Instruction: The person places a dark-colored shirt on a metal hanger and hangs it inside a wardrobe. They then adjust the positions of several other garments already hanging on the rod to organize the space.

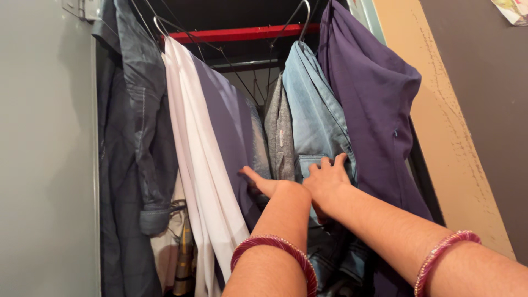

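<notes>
Both my arms reach into a wardrobe of hanging clothes. My left hand [263,181] slips between a lavender garment [228,126] and a grey top [279,137], with only its thumb and wrist showing. My right hand [327,179] rests with fingers spread on light blue jeans [316,115], beside a dark purple garment [374,104]. A white garment [198,165] hangs left of the lavender one. Each wrist carries a red bangle.
A dark denim shirt [137,121] hangs at the far left against the grey wardrobe door [47,154]. Wire hangers hook over a red rail [236,34]. A beige door edge [440,121] and dark wall stand to the right.
</notes>
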